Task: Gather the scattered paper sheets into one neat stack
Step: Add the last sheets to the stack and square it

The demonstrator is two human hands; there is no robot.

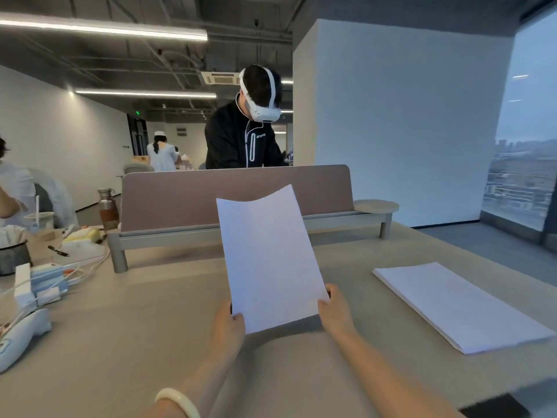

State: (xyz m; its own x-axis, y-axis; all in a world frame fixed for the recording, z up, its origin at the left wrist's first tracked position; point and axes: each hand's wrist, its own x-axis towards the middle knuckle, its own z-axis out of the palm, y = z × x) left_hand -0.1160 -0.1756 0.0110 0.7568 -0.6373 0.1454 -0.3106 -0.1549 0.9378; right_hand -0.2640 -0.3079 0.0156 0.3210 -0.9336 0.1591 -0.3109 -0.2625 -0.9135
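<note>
Left hand [227,324], right hand [334,312] on sheet [268,254] — beige desk [135,327], stack [458,306], white pillar [391,116]

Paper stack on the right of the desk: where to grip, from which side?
Probably grip the stack by its long left edge, nearest the right hand. It lies flat on the desk, so a top-down pinch finds nothing; come in low from the left, fingers under that edge, thumb on top. Both that and the left hand hold a sheet; free one first.
</note>
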